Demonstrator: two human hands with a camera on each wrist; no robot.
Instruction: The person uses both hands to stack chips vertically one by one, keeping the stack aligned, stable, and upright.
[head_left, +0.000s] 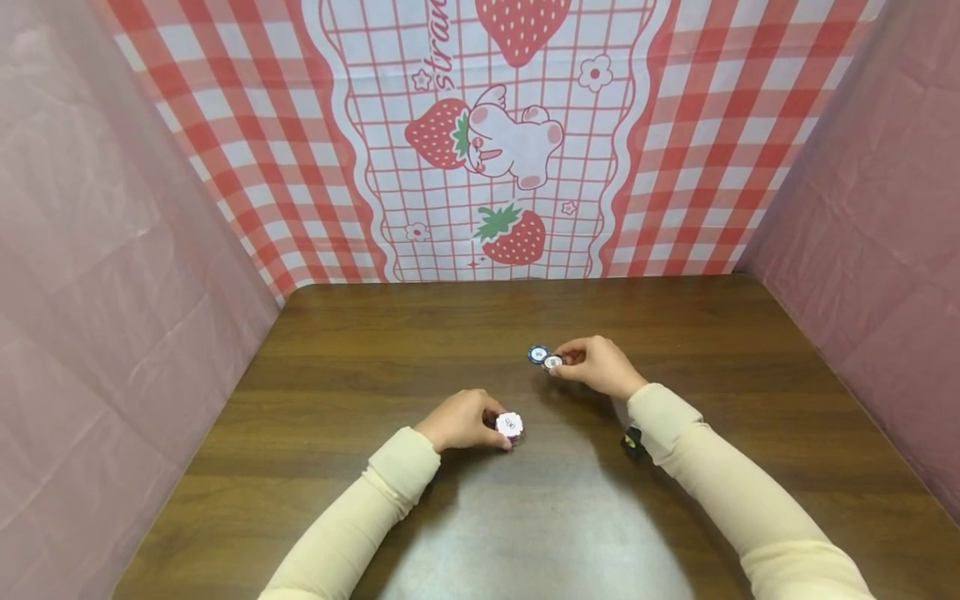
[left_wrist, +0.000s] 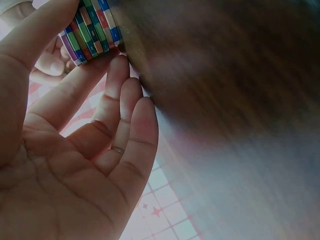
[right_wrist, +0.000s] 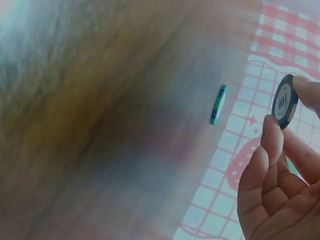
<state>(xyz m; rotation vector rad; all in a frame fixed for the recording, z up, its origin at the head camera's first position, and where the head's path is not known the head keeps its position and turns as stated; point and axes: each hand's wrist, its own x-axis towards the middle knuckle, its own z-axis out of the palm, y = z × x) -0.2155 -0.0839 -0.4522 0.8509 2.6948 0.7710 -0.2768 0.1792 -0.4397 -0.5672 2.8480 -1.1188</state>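
My left hand (head_left: 463,419) holds a stack of poker chips (head_left: 509,426) between thumb and index finger, with a pale chip on top. In the left wrist view the stack (left_wrist: 92,32) shows edges striped in green, blue, red and purple; the other fingers (left_wrist: 142,130) extend beside it. Further back and to the right, my right hand (head_left: 600,367) pinches a single black-rimmed poker chip (right_wrist: 285,101) with a white centre, raised off the table in the right wrist view. Just beyond it, a blue-rimmed poker chip (head_left: 537,355) lies flat on the table.
The brown wooden table (head_left: 337,350) ends at a red-and-white checked cloth (head_left: 277,150) with strawberry prints. Pink cloth walls (head_left: 112,292) stand on both sides. A small black item (head_left: 632,442) with a yellow mark shows by the right sleeve.
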